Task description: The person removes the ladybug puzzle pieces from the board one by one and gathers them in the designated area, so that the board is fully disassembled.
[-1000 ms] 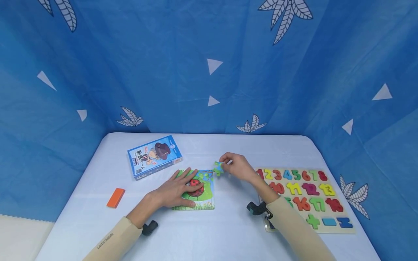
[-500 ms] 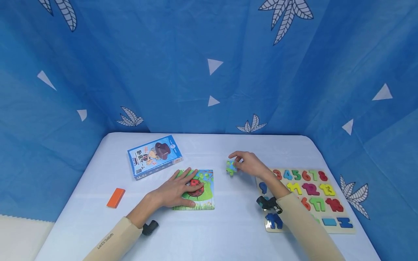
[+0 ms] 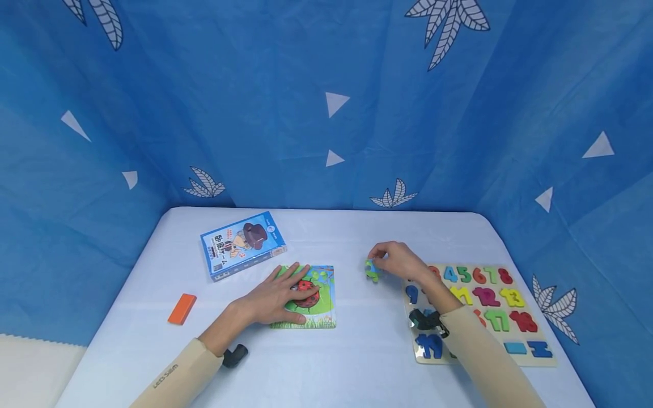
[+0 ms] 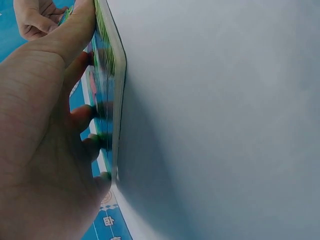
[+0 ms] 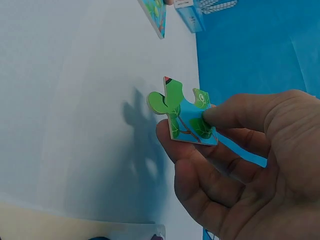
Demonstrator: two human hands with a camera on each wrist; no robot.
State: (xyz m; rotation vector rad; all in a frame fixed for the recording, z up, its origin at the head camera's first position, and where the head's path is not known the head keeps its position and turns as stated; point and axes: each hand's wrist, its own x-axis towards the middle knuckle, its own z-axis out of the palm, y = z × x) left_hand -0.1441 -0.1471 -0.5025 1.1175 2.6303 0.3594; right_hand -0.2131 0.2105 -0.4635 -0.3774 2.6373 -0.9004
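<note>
A square ladybug jigsaw puzzle (image 3: 323, 309) lies on the white table in the head view. My left hand (image 3: 272, 297) rests on it with the fingers spread and covers much of its left half. In the left wrist view, the fingertips touch the puzzle's face beside its pale edge (image 4: 120, 80). Up and to the right of the puzzle, my right hand (image 3: 400, 262) pinches a green and blue puzzle piece (image 3: 371, 271). The right wrist view shows the thumb on the front of the piece (image 5: 187, 115), fingers behind, held above the table with its shadow below.
A blue card-game box (image 3: 242, 243) lies behind the left hand. Farther left is an orange block (image 3: 181, 309). A wooden number board (image 3: 484, 334) sits at the right, partly under the right forearm. A blue curtain (image 3: 285, 113) hangs behind the table (image 3: 326, 368).
My right hand has moved to the right, away from the ladybug puzzle, carrying the puzzle piece, which has turned. The left hand has stayed on the puzzle.
</note>
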